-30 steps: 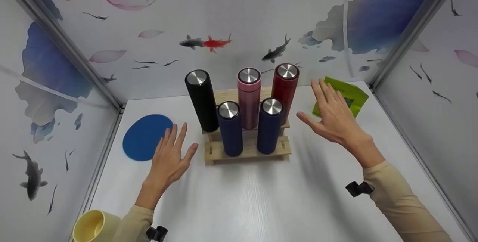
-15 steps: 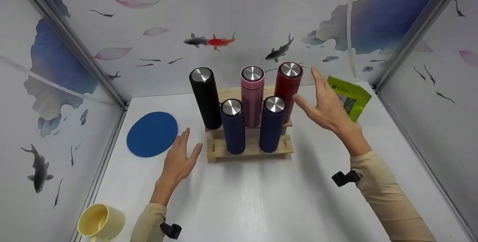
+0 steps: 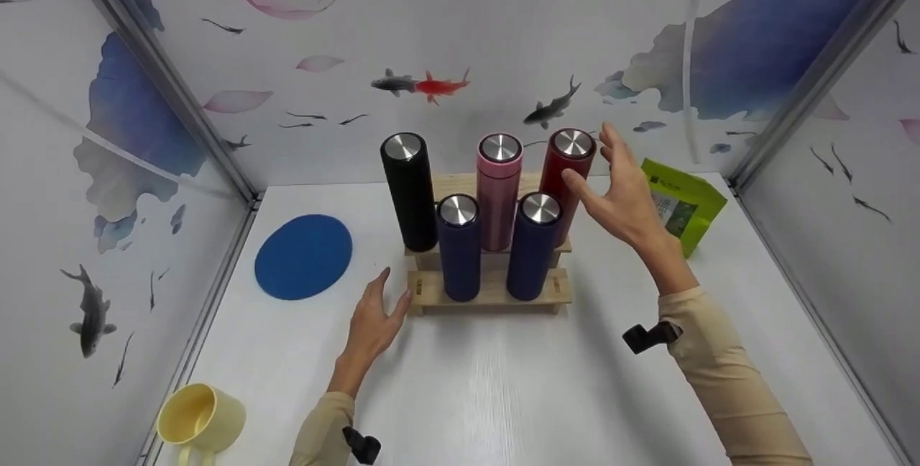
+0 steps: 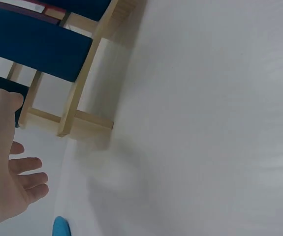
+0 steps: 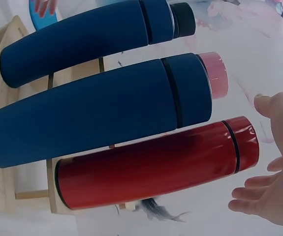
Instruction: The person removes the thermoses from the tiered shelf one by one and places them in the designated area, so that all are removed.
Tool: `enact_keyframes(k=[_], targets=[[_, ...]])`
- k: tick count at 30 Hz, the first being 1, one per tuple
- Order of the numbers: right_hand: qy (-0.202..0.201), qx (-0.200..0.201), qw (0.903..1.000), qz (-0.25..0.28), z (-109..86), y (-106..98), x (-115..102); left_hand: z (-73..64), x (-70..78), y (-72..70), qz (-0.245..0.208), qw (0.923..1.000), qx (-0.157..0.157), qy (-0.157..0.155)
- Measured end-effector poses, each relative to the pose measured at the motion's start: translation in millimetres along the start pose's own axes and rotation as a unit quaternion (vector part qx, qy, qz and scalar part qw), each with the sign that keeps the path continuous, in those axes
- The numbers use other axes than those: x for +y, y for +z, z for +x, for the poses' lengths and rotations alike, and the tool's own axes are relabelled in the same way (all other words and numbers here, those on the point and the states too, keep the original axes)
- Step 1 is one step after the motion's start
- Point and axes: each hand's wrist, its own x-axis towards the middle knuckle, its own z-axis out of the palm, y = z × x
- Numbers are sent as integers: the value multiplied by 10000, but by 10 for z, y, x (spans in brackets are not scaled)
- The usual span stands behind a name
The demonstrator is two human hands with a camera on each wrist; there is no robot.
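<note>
On a two-step wooden rack (image 3: 497,289) stand several upright flasks with steel-topped lids. A black flask (image 3: 410,200), a pink flask (image 3: 497,211) and a red flask (image 3: 555,175) occupy the back step. In front are two navy flasks, one left (image 3: 460,257) and one right (image 3: 530,257). My right hand (image 3: 627,201) is at the upper part of the red flask, thumb and fingers spread; the right wrist view shows a gap between this hand (image 5: 281,182) and the flask's lid end. My left hand (image 3: 372,326), fingers loosely extended, hovers beside the rack's left end, holding nothing.
A blue round mat (image 3: 304,257) lies on the white table (image 3: 474,394) at left. The yellow mug (image 3: 215,419) sits at the near left. Behind my right hand is a green packet (image 3: 690,203). Printed panels (image 3: 287,142) enclose the back and sides.
My right hand has moved left from in front of the green packet to the red flask. The left hand has moved right, away from the blue mat, towards the rack. The head view has shifted slightly.
</note>
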Motion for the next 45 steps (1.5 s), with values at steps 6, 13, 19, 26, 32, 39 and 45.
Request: enact_keyframes(k=[6, 13, 19, 26, 32, 39, 45], targets=[[137, 447, 9980, 418, 26, 81, 35, -2, -24, 229, -701, 9972, -96, -250], [235, 633, 9959, 609, 52, 147, 47, 44, -53, 464, -1582, 9856, -85, -588], [243, 978, 9925, 694, 100, 206, 35, 90, -58, 536, -1882, 9805, 28, -566], [231, 742, 9928, 914, 135, 294, -3, 80, -155, 563, -2054, 9760, 350, -641], [309, 702, 9929, 911, 139, 317, 4, 68, -221, 619, -2570, 9613, 590, -798], [320, 747, 9938, 752, 159, 288, 8, 78, -224, 666, -2675, 9582, 665, -769], [291, 683, 9954, 605, 165, 248, 14, 123, -199, 707, -2681, 9572, 756, -792]])
